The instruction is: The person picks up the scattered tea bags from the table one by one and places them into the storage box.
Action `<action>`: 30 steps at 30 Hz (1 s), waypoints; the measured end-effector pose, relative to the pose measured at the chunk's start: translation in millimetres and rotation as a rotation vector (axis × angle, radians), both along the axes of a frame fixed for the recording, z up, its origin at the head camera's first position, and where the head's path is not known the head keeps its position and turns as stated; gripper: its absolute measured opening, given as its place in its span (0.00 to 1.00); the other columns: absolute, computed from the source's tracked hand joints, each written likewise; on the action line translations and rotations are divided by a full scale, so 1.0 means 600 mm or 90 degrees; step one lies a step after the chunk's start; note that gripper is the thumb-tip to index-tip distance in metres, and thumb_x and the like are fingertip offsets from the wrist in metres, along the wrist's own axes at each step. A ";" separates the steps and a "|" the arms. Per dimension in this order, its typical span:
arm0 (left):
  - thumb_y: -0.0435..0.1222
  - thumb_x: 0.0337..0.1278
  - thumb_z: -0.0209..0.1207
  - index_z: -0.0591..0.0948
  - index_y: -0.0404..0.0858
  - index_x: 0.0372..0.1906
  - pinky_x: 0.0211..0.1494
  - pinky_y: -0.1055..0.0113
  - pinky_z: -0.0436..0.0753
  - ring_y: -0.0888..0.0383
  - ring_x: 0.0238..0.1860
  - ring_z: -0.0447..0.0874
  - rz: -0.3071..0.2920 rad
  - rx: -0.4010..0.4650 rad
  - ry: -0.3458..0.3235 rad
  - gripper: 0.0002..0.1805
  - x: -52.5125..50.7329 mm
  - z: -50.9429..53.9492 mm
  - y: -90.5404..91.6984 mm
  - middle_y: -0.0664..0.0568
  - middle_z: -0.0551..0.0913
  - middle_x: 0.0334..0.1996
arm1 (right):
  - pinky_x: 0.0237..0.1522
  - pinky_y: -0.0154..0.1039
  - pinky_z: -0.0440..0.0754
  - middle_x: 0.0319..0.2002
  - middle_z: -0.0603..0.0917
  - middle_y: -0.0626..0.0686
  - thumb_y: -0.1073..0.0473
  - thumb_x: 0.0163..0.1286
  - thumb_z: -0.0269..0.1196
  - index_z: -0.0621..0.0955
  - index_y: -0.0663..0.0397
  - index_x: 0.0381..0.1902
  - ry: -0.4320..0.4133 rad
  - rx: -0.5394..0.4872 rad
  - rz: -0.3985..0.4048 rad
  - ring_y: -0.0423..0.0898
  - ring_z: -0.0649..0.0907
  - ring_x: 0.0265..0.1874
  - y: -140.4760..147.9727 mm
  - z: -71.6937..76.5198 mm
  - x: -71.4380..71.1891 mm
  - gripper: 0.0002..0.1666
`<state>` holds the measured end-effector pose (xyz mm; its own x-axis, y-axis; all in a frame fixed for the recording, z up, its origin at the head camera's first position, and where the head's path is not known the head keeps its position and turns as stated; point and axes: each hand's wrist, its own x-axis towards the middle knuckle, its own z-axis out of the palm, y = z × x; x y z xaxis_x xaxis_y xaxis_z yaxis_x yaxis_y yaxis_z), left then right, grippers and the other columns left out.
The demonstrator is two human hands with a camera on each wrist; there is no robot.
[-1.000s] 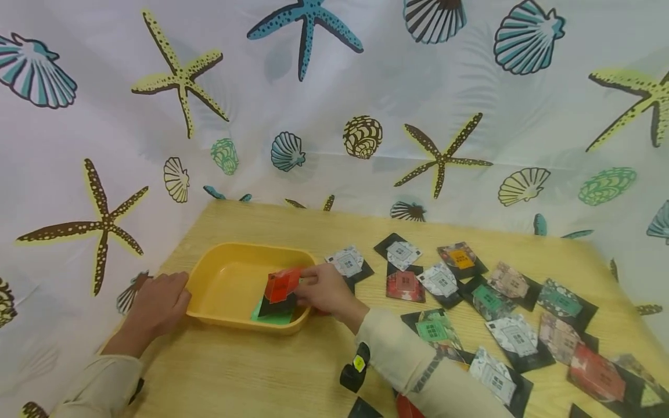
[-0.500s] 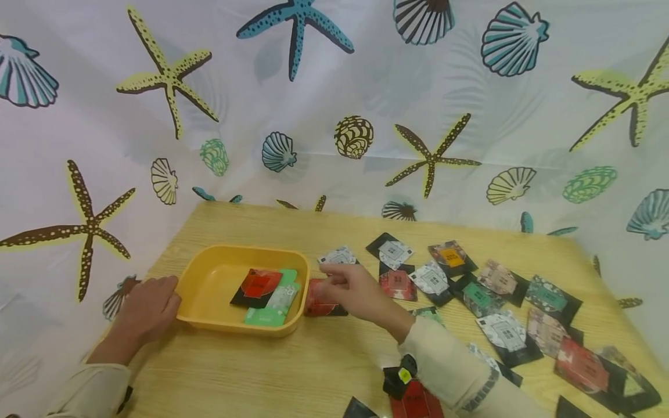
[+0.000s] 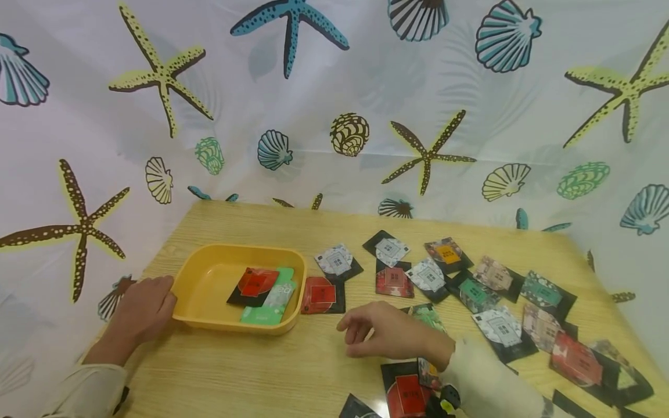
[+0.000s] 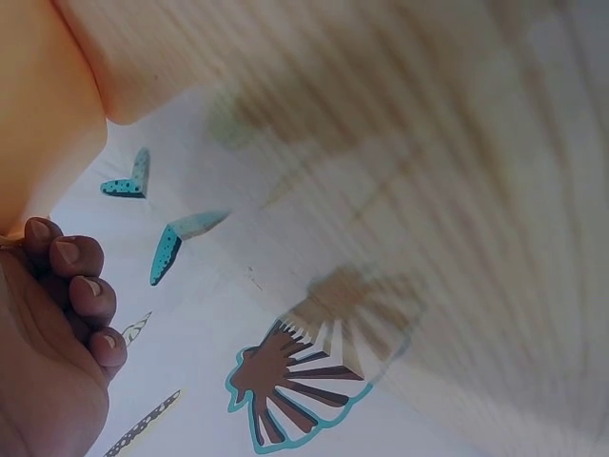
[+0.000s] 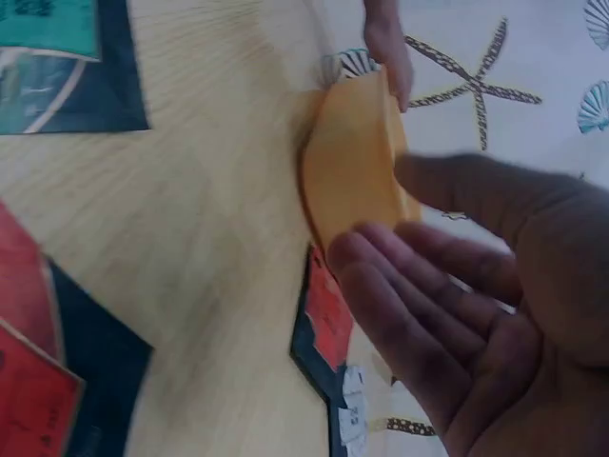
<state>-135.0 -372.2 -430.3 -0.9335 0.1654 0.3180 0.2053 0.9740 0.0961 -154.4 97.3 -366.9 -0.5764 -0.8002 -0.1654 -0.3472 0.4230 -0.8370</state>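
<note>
A yellow plastic basin (image 3: 237, 320) stands on the wooden table, and my left hand (image 3: 148, 307) grips its left end by the rim. Inside, a red-and-black flat square packet (image 3: 253, 285) overlaps green packets (image 3: 270, 305). My right hand (image 3: 384, 331) hovers over the table right of the basin, fingers loosely bent, holding nothing. In the right wrist view its palm (image 5: 504, 362) shows bare. Nearest to it are a red packet (image 3: 320, 295) against the basin's right side and a green-and-red packet (image 3: 425, 314) partly behind the hand.
Many more packets lie scattered across the right half of the table, among them a white one (image 3: 337, 261), an orange one (image 3: 448, 254) and a large red one (image 3: 407, 395) near the front. A shell-and-starfish printed cloth (image 3: 313, 87) hangs behind and at both sides.
The right hand let the red-and-black packet go inside the basin, then drew back out, moving right and toward the front. The left hand stays at the basin's left rim.
</note>
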 end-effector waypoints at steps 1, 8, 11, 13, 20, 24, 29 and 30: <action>0.31 0.60 0.45 0.64 0.42 0.22 0.29 0.65 0.57 0.58 0.21 0.56 0.001 0.001 -0.001 0.11 0.000 0.000 0.000 0.55 0.60 0.17 | 0.43 0.29 0.82 0.42 0.88 0.55 0.61 0.64 0.68 0.81 0.63 0.54 -0.006 0.014 0.026 0.37 0.86 0.39 0.000 0.000 0.005 0.21; 0.30 0.59 0.46 0.64 0.42 0.22 0.29 0.65 0.57 0.58 0.20 0.56 -0.006 0.001 0.008 0.11 -0.002 0.001 0.001 0.55 0.60 0.17 | 0.46 0.28 0.80 0.51 0.80 0.38 0.52 0.57 0.75 0.79 0.37 0.58 0.103 0.161 0.206 0.28 0.77 0.46 0.003 -0.069 0.019 0.30; 0.30 0.58 0.46 0.64 0.42 0.21 0.28 0.66 0.57 0.58 0.19 0.55 -0.011 0.002 0.017 0.11 -0.002 0.002 0.003 0.55 0.59 0.16 | 0.47 0.26 0.78 0.53 0.77 0.36 0.45 0.59 0.73 0.78 0.33 0.60 0.199 0.160 0.278 0.26 0.74 0.47 0.007 -0.086 0.031 0.30; 0.30 0.58 0.46 0.63 0.42 0.21 0.28 0.67 0.56 0.59 0.19 0.55 -0.016 0.002 0.024 0.12 -0.002 0.002 0.003 0.55 0.59 0.16 | 0.48 0.25 0.77 0.53 0.78 0.40 0.46 0.63 0.69 0.79 0.37 0.59 0.204 0.167 0.292 0.27 0.74 0.47 0.000 -0.060 0.051 0.26; 0.29 0.58 0.46 0.63 0.42 0.20 0.27 0.67 0.56 0.59 0.19 0.54 -0.022 0.006 0.033 0.12 -0.002 0.002 0.002 0.56 0.58 0.16 | 0.43 0.20 0.73 0.50 0.79 0.38 0.43 0.74 0.57 0.80 0.34 0.58 0.328 0.130 0.379 0.28 0.74 0.44 -0.014 -0.114 0.064 0.18; 0.30 0.59 0.45 0.63 0.42 0.21 0.28 0.66 0.57 0.58 0.19 0.55 -0.016 0.003 0.023 0.12 -0.001 0.002 0.002 0.55 0.59 0.16 | 0.45 0.21 0.72 0.48 0.79 0.37 0.41 0.73 0.56 0.80 0.32 0.59 0.351 0.163 0.383 0.29 0.74 0.43 -0.020 -0.109 0.069 0.19; 0.29 0.58 0.45 0.63 0.42 0.21 0.28 0.67 0.57 0.59 0.19 0.55 -0.018 0.003 0.032 0.12 -0.001 0.001 0.001 0.55 0.59 0.16 | 0.40 0.21 0.68 0.43 0.79 0.35 0.39 0.69 0.61 0.82 0.32 0.51 0.390 0.199 0.364 0.28 0.73 0.39 -0.027 -0.085 0.072 0.16; 0.29 0.58 0.46 0.63 0.42 0.21 0.28 0.67 0.56 0.59 0.19 0.55 -0.019 0.002 0.036 0.12 -0.001 0.001 0.001 0.55 0.58 0.15 | 0.37 0.22 0.68 0.42 0.79 0.36 0.40 0.67 0.63 0.83 0.33 0.49 0.402 0.200 0.358 0.28 0.73 0.38 -0.027 -0.087 0.069 0.15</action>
